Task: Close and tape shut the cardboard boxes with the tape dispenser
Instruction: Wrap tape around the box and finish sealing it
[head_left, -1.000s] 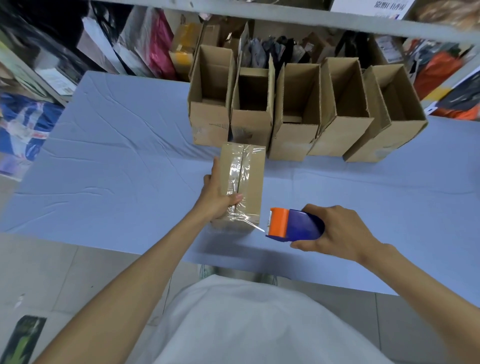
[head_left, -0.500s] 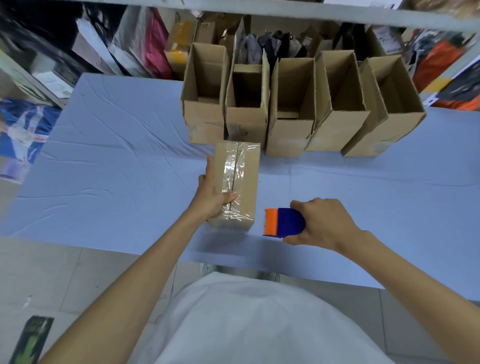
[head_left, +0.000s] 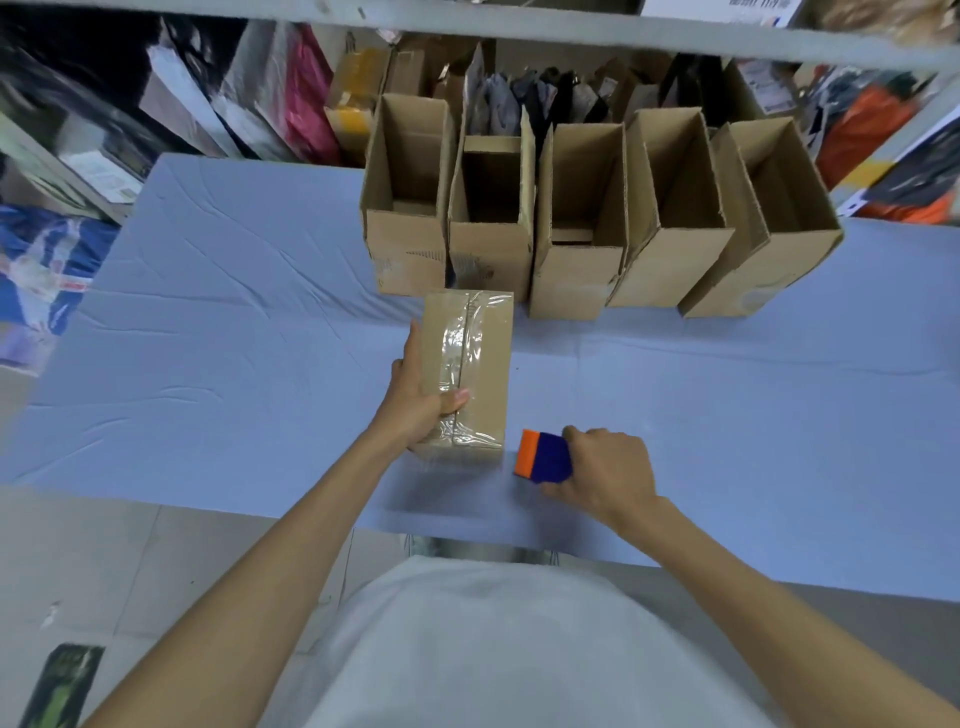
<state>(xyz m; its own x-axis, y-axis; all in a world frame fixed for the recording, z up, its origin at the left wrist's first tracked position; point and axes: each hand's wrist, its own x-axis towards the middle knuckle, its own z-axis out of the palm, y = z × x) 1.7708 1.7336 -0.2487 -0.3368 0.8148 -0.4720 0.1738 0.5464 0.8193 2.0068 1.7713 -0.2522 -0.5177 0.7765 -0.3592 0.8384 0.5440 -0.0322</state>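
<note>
A closed cardboard box (head_left: 488, 364) with clear tape along its top seam sits near the front of the blue-covered table (head_left: 234, 338). My left hand (head_left: 418, 400) grips its left side, thumb lying across the taped seam. My right hand (head_left: 602, 475) holds the blue and orange tape dispenser (head_left: 543, 457) low over the table, just right of the box and apart from it. Several open cardboard boxes (head_left: 576, 223) stand in a row behind the taped box.
Beyond the open boxes a shelf holds bags, packets and cartons (head_left: 291, 104). A shelf board (head_left: 519, 26) runs across the top of the view. The table's front edge lies just below my hands, with grey floor (head_left: 104, 561) to the left.
My right hand has pulled the dispenser off the box's near end and lowered it toward the table beside the box. My left hand keeps its grip on the box.
</note>
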